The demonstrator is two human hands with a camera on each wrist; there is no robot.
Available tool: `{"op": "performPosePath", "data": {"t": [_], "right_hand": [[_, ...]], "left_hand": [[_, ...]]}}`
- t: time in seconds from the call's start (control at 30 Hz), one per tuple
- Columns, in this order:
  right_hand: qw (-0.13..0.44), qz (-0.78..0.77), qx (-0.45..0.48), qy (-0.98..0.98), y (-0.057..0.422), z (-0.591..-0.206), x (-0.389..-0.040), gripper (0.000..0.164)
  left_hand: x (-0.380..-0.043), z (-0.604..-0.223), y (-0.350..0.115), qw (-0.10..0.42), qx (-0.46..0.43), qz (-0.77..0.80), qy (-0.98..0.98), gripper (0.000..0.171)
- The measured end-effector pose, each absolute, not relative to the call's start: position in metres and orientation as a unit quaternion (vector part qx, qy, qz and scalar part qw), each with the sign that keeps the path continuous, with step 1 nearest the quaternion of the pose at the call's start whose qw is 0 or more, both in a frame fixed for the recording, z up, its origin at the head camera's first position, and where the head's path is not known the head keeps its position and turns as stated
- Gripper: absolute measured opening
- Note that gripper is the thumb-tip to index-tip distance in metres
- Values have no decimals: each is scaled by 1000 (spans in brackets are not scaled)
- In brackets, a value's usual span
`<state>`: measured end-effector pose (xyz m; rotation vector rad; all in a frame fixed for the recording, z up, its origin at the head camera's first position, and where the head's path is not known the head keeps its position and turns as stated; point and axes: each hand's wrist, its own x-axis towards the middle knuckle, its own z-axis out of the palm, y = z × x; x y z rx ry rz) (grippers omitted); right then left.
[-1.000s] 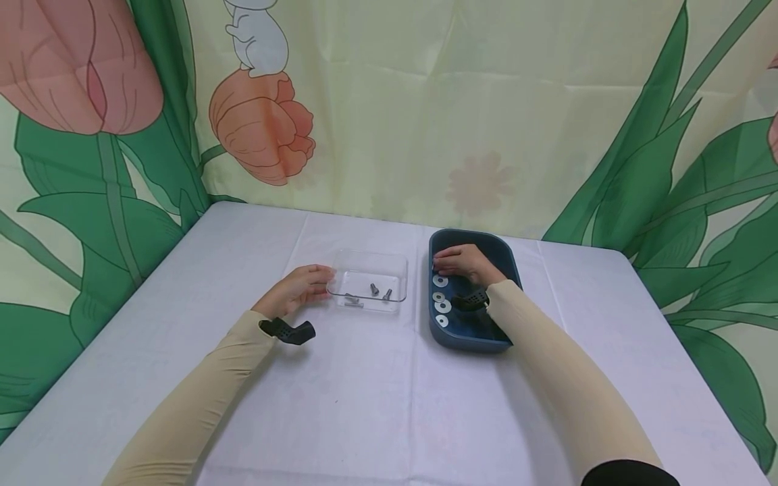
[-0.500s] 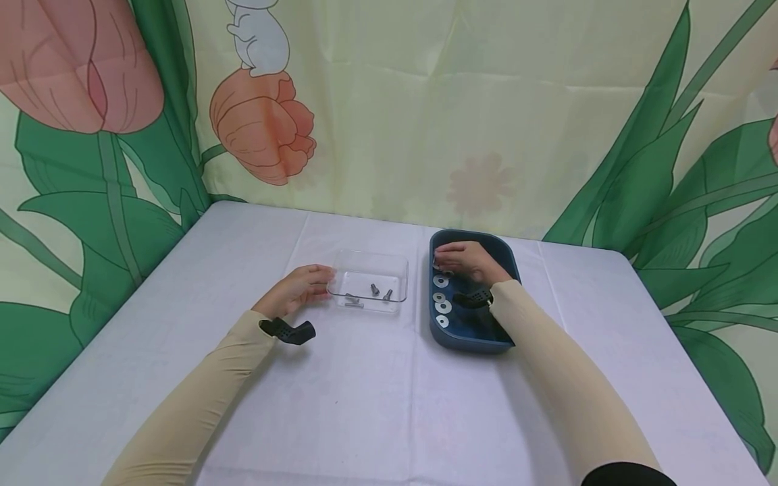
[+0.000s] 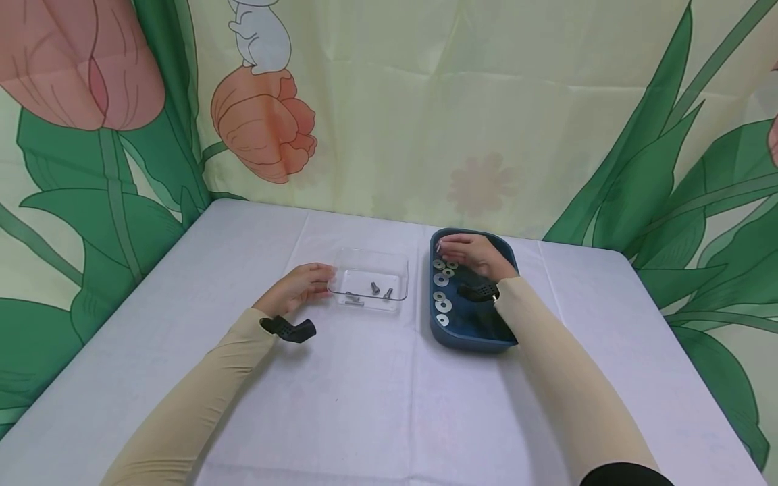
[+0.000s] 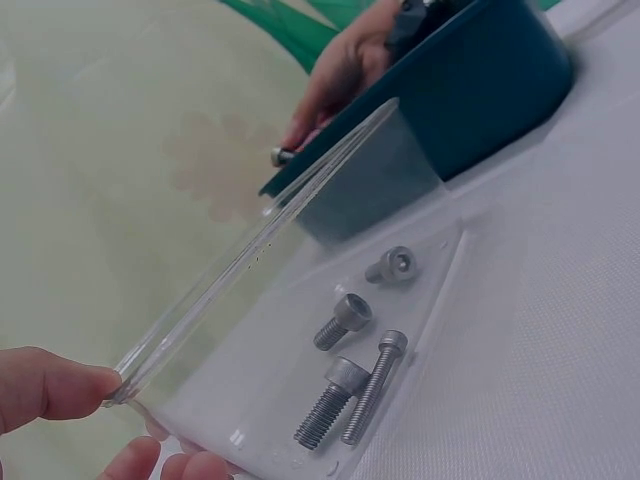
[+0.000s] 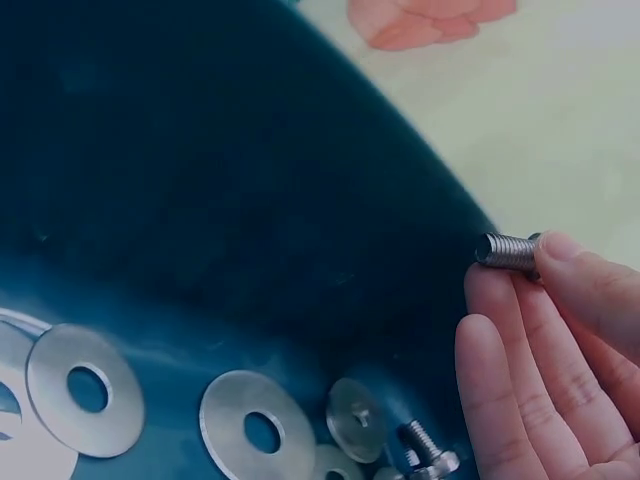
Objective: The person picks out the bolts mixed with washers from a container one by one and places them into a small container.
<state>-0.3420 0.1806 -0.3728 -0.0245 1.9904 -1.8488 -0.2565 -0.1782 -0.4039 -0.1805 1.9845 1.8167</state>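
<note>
My right hand [image 3: 478,256] pinches a socket head bolt [image 5: 508,252] between thumb and fingertips, over the far left part of a dark blue tray [image 3: 474,349]. In the left wrist view the bolt's head [image 4: 282,156] shows above the tray's rim. My left hand [image 3: 302,286] holds the left side of a clear plastic box [image 3: 398,300], its thumb at the rim and its fingers against the outside wall. Inside the box lie several socket head bolts [image 4: 344,321], one of them longer and thinner.
Along the tray's left side lie several flat metal washers [image 3: 443,306]. More small bolts [image 5: 432,455] lie near them in the right wrist view. Box and tray stand side by side on a white tablecloth [image 3: 365,405], before a floral curtain [image 3: 389,121].
My right hand has risen and moved slightly away and to the right, lifting the bolt to the tray's rim and uncovering more washers. The left hand stays on the box.
</note>
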Motion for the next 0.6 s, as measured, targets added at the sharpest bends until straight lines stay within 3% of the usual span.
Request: {"op": "performPosePath", "data": {"t": [0.17,0.6], "right_hand": [[204,-675,-15,709,182,-366,-341,12],[192,-686,-42,701,177,-347,-333,10]], "left_hand": [[-257,-404,-179,222,-68,659,715,47],[-255,-402,-179,221,-65,658,717,47]]}}
